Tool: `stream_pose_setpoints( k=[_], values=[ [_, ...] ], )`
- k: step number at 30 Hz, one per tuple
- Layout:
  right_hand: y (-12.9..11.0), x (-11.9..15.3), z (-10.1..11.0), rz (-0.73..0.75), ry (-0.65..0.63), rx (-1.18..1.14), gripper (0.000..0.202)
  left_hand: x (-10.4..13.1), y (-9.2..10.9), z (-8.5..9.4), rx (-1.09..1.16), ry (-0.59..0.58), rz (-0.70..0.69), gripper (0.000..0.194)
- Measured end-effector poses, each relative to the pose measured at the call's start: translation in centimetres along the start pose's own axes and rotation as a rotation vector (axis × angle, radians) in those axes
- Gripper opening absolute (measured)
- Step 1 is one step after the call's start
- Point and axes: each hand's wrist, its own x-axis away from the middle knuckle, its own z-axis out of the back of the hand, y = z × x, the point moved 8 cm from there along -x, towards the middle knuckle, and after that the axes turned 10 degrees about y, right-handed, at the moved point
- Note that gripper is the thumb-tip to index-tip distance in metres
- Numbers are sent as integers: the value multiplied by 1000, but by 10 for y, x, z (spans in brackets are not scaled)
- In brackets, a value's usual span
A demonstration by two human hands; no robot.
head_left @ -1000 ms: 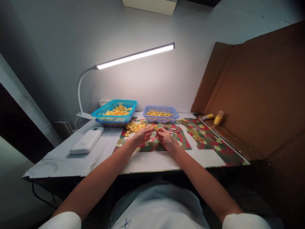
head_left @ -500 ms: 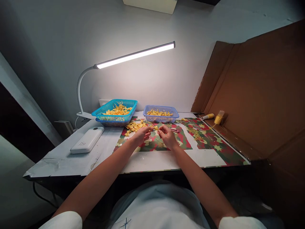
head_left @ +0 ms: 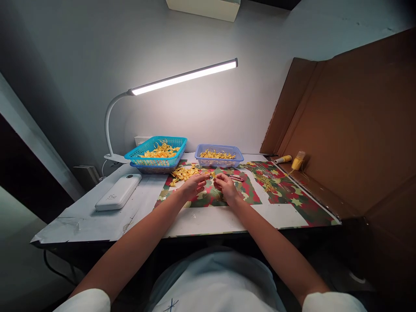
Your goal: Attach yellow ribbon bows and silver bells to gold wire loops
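Note:
Both hands meet over the camouflage-patterned sheet (head_left: 240, 197). A small yellow ribbon piece (head_left: 212, 175) is between their fingertips. My left hand (head_left: 194, 185) pinches its left side, and my right hand (head_left: 225, 186) pinches it from the right. Fine details of the piece are too small to tell. Just behind my left hand lies a pile of yellow ribbon pieces (head_left: 182, 174). A pink-handled tool (head_left: 236, 178) rests on the sheet beyond my right hand.
A turquoise basket (head_left: 130, 156) of yellow pieces and a purple basket (head_left: 219, 162) with gold ones stand at the back. White power bank (head_left: 118, 193) at left, lamp (head_left: 185, 78) above. Gold strands (head_left: 266, 183), yellow bottle (head_left: 298, 161) and cardboard (head_left: 351, 121) are at right.
The fingertips of my right hand have shifted slightly, and the yellow piece between the hands has turned a little. Both hands stay in nearly the same place.

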Motion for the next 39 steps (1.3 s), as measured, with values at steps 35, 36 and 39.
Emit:
stream_pose_setpoints(
  k=[35, 36, 39],
  values=[
    [9, 2, -3, -122, -4, -96, 32, 2, -7, -6, 100, -54, 54, 25],
    [9, 2, -3, -125, -5, -99, 32, 3, -6, -6, 105, -56, 55, 25],
    [8, 3, -4, -128, -11, -102, 31, 4, -7, -7, 116, -60, 62, 25]
  ],
)
